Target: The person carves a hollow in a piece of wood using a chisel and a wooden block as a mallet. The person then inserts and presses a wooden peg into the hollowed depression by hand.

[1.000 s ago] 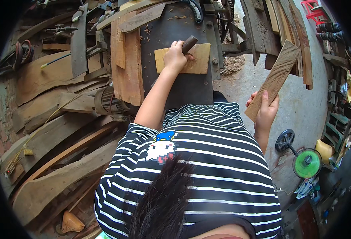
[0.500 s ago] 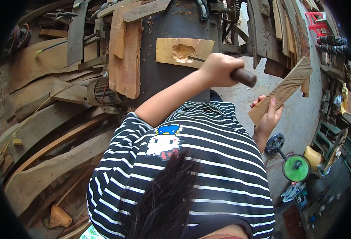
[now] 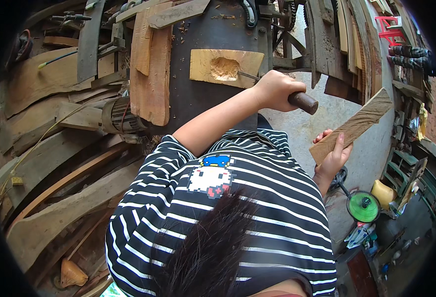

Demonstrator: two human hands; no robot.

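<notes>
My left hand (image 3: pixel 279 90) is wrapped round a chisel (image 3: pixel 304 103) with a thick dark wooden handle. Its thin metal blade slants left and meets the right edge of a rough hollow cut in a pale yellow wood block (image 3: pixel 199 65). The block lies flat on a dark bench top (image 3: pixel 183 101). Off to the right and nearer me, my right hand (image 3: pixel 333 156) grips the lower end of a flat wooden board (image 3: pixel 355 124), thumb on top. The board tilts up to the right, apart from the chisel handle.
Reddish planks (image 3: pixel 151 91) lie along the bench's left side, beside an electric motor (image 3: pixel 121 115). Wood chips and a black curved handle (image 3: pixel 250 14) are at the bench's far end. More boards (image 3: pixel 326 44) lean at the far right. A green-topped round object (image 3: pixel 363 207) stands on the floor.
The board in my right hand has swung lower, its far end dropping away from the chisel. The chisel tip has shifted from inside the hollow to its right edge.
</notes>
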